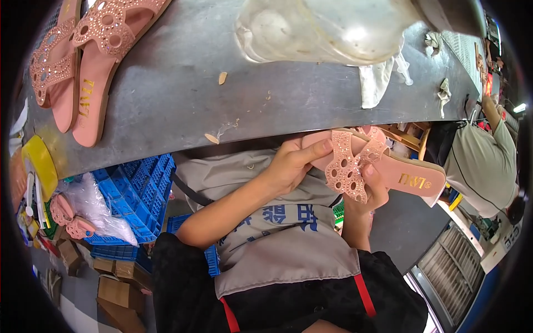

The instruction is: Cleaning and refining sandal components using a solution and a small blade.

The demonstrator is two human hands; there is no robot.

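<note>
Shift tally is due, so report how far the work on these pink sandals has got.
Looks done: two pink sandals lie side by side on the grey table. In hand: another pink sandal, gripped by the left hand and the right hand. Possibly left: more sandals in a clear bag by the blue crate.

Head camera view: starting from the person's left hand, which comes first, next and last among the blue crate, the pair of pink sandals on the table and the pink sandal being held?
1. Held pink sandal, in the left hand.
2. Blue crate, lower left, below the table edge.
3. Pair of pink sandals, upper left on the table.
</note>
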